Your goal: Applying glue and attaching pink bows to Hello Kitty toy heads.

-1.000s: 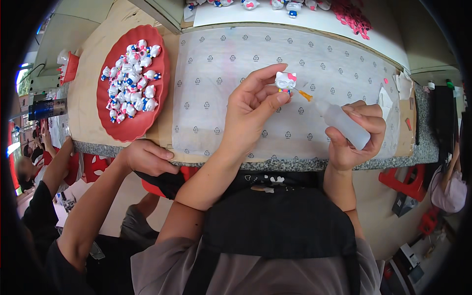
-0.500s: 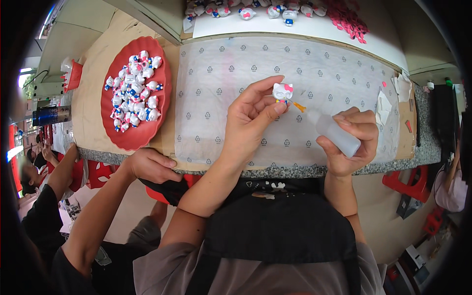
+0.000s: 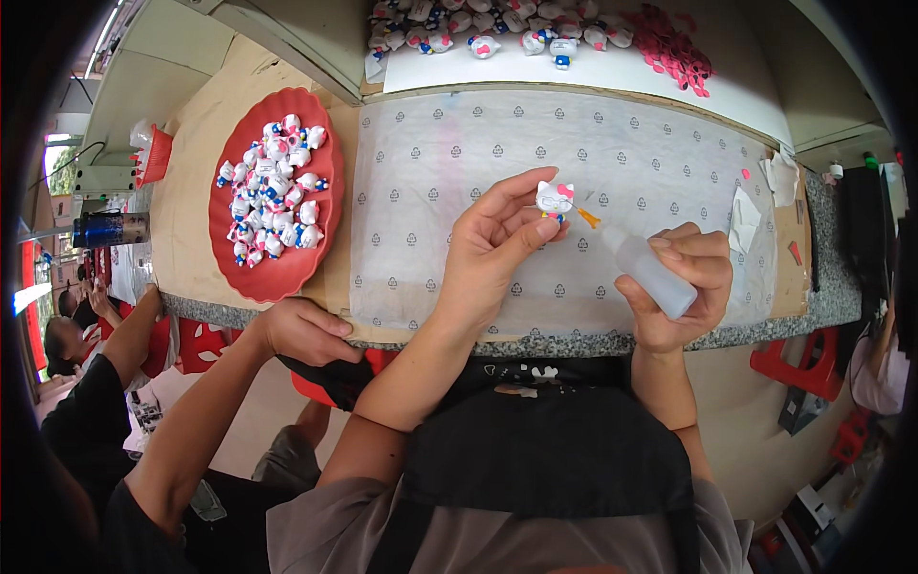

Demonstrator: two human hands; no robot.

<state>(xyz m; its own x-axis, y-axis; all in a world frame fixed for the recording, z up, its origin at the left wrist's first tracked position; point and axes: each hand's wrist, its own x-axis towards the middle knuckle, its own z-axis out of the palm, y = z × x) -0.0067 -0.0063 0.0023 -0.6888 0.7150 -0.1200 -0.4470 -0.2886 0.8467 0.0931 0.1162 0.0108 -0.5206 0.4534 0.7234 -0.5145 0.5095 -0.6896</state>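
Observation:
My left hand (image 3: pixel 497 239) pinches a small white cat figurine (image 3: pixel 553 198) with a pink bow and a bit of blue at its base. Its face is turned up toward me. In my right hand (image 3: pixel 681 282) is a translucent white squeeze bottle (image 3: pixel 654 274), tilted toward the figurine. The bottle's amber needle tip (image 3: pixel 589 218) reaches to the side of the figurine's head, near the bow; whether it touches cannot be made out. Both hands are above a sheet of thin white printed paper (image 3: pixel 411 258).
At the left stands a red scalloped plate (image 3: pixel 229 139) heaped with similar figurines. Beyond the paper, a shelf (image 3: pixel 535 75) bears more figurines and a pile of pink pieces (image 3: pixel 669 53). Another person's hand (image 3: pixel 308 331) rests at the table's front edge. Torn paper (image 3: pixel 744 220) lies right.
The needle tip has come closer to the figurine, now beside its head. The figurine has tilted slightly. The whole view has shifted a little, showing more of the shelf.

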